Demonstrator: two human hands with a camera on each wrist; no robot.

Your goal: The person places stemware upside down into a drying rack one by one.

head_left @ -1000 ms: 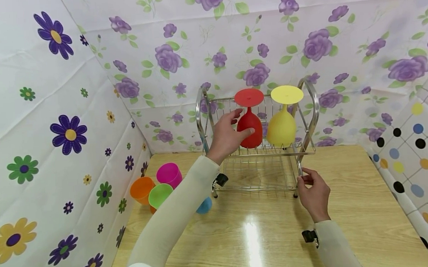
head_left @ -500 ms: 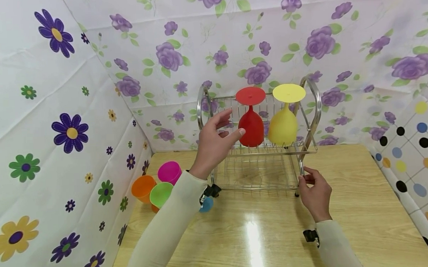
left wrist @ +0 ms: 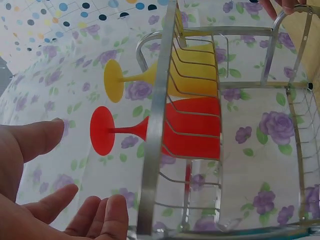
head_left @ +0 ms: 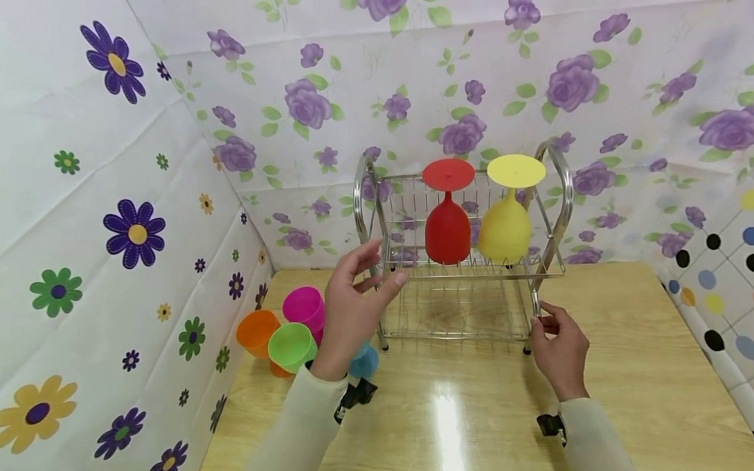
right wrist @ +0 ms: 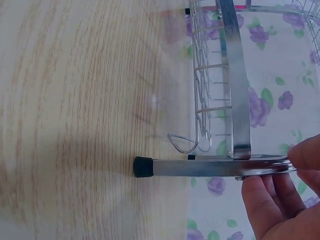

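A red goblet and a yellow goblet stand upside down, side by side, on the upper tier of a metal dish rack. My left hand hovers in front of the rack's left side, fingers spread and holding nothing. In the left wrist view, the left hand is apart from the red goblet. My right hand pinches the rack's right front leg between thumb and fingers. The right wrist view shows that leg with its black foot, gripped by the right hand.
Left of the rack stand several goblets: an orange one, a magenta one, a light green one and a blue one partly behind the left hand. Flowered sheets hang behind and left of the wooden table; a dotted sheet hangs right.
The left hand has let go of the red goblet and drawn back down and to the left. Both goblets stay on the rack; the right hand keeps its hold on the leg.
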